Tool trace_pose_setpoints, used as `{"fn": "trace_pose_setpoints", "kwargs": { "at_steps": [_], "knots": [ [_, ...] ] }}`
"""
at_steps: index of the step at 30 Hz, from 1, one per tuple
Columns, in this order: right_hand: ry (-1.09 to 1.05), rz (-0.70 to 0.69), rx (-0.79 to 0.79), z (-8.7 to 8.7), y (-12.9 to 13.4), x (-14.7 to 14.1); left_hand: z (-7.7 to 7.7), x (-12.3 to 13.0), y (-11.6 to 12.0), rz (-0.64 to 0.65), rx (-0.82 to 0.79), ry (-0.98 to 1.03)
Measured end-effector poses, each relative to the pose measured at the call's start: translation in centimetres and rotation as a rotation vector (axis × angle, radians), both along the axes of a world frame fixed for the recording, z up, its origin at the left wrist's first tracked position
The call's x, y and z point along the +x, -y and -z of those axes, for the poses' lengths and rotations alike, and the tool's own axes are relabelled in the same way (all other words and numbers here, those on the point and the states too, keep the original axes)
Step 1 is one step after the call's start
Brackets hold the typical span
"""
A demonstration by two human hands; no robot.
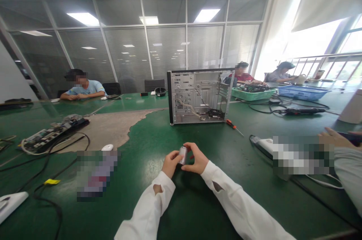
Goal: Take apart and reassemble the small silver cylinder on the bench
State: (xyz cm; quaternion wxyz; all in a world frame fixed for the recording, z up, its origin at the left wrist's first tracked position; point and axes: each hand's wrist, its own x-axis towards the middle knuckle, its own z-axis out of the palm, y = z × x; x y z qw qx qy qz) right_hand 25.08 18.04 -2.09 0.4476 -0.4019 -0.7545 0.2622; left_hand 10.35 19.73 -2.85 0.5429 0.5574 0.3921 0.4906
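Both hands are together above the green table [152, 194], closed on one small silvery-pink block-shaped piece [183, 155] whose exact kind I cannot make out. My left hand [170, 163] pinches its left side. From the right, the thumb and fingers of my right hand [197, 158] curve around its top and bottom. Beyond the hands stands an open computer case [199, 97], upright, its inside facing me and loose cables in it. An orange-and-black screwdriver [232, 124] lies by the case's right front corner.
A circuit board assembly [56, 132] and black cables lie on the left. A white mouse-like object [107, 148] sits near a blurred item. Green [254, 95] and blue baskets [302, 92] stand back right. A co-worker's hand [332, 138] is at right; other people sit farther back.
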Motion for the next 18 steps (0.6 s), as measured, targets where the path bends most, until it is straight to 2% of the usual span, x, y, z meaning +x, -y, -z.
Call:
{"fn": "trace_pose_setpoints", "kwargs": {
  "at_steps": [3,9,13,18],
  "knots": [
    [-0.076,-0.057,-0.069,0.2,-0.2,0.0,0.0,-0.2,-0.1,-0.002,-0.096,0.116],
    [-0.208,-0.108,-0.137,0.7,-0.5,-0.4,-0.3,0.3,0.3,0.127,-0.297,0.419],
    [-0.277,-0.109,-0.180,0.6,-0.4,-0.5,-0.8,0.5,0.8,0.184,-0.406,0.469],
    [-0.308,-0.101,-0.240,0.5,-0.2,-0.7,-1.0,0.4,1.1,0.189,-0.441,0.460]
  ]
}}
